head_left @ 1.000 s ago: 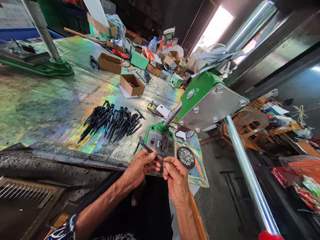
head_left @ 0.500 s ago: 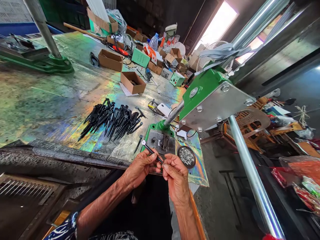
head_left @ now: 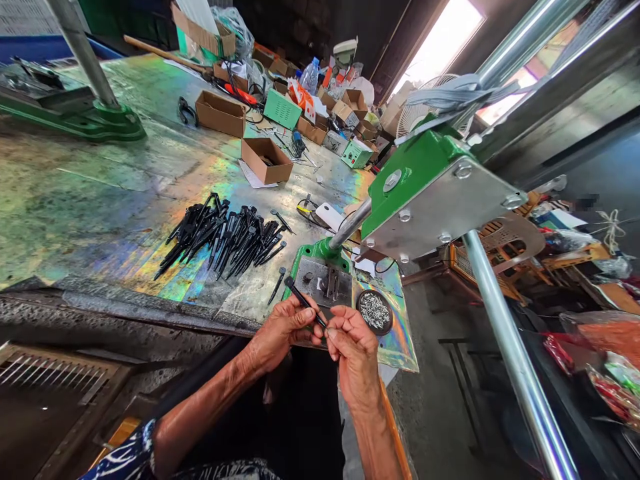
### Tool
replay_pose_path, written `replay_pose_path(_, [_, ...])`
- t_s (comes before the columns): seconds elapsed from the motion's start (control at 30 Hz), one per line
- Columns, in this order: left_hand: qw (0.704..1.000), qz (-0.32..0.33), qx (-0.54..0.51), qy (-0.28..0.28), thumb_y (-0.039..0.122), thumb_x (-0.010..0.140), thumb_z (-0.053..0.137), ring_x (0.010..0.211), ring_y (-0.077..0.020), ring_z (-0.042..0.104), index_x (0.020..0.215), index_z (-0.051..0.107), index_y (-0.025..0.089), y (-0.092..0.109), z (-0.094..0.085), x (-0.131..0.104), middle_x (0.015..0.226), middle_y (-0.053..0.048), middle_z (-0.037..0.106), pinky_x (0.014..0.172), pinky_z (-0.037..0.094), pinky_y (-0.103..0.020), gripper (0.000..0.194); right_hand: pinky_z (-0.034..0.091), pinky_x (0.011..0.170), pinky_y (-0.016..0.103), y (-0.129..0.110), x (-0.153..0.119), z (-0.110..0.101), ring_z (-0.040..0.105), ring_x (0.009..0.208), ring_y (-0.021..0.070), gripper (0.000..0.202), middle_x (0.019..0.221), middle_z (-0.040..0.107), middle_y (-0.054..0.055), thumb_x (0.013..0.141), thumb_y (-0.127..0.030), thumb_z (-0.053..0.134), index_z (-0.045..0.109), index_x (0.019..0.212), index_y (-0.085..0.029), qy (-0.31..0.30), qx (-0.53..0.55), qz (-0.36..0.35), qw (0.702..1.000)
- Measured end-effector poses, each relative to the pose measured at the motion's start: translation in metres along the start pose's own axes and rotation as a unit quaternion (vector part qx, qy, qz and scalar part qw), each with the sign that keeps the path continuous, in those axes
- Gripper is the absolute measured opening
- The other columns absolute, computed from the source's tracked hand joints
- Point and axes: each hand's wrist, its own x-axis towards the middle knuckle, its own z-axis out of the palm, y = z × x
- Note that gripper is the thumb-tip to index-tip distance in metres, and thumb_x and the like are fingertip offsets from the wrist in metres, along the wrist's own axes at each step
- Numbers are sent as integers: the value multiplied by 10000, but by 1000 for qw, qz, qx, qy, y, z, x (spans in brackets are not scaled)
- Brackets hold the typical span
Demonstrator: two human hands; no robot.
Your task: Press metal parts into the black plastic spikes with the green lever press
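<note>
The left hand point(head_left: 280, 332) is grasping a slim black broad-headed rod point(head_left: 299, 295) while the right hand point(head_left: 355, 352) is pinching its lower end.

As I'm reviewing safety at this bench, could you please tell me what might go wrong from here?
The slim black piece, pinched by the left hand, might slip and drop past the front edge of the table. The right hand is close to the dish of small metal pieces, so a nudge could spill them.
</note>
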Motion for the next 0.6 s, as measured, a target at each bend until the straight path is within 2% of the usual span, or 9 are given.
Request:
replay_pose_path(0.13, [993, 49, 103, -11, 343, 759, 675, 610, -131, 600, 844, 578, 143, 3, 1, 1, 704, -16, 628, 617, 521, -265, 238, 254, 430, 218, 6, 2, 0, 370, 454, 71, 223, 652, 519, -50, 705, -235, 625, 565, 915, -191, 28, -14, -13, 999])
replay_pose_path(0.3, [964, 111, 241, 1, 344, 763, 645, 626, -150, 582, 791, 603, 147, 11, 4, 13, 674, -19, 616, 615, 480, -260, 203, 278, 437, 219, 14, 15, -3, 403, 456, 74, 266, 657, 573, -35, 660, -241, 667, 580, 903, -174, 61, 23, 11, 998])
replay_pose_path(0.47, [933, 157, 322, 15, 286, 776, 582, 650, -141, 556, 775, 602, 170, 11, 5, 33, 699, -2, 605, 646, 456, -255, 118, 313, 455, 224, 17, 35, -3, 457, 487, 99, 225, 606, 584, -27, 637, -255, 683, 582, 819, -169, 74, 44, 11, 996])
replay_pose_path(0.6, [918, 162, 361, 27, 274, 786, 519, 640, -135, 540, 782, 578, 180, 10, 3, 49, 689, 10, 586, 639, 440, -253, 111, 341, 465, 226, 22, 48, -3, 517, 540, 124, 212, 626, 612, -9, 616, -221, 634, 584, 814, -165, 74, 59, 10, 995])
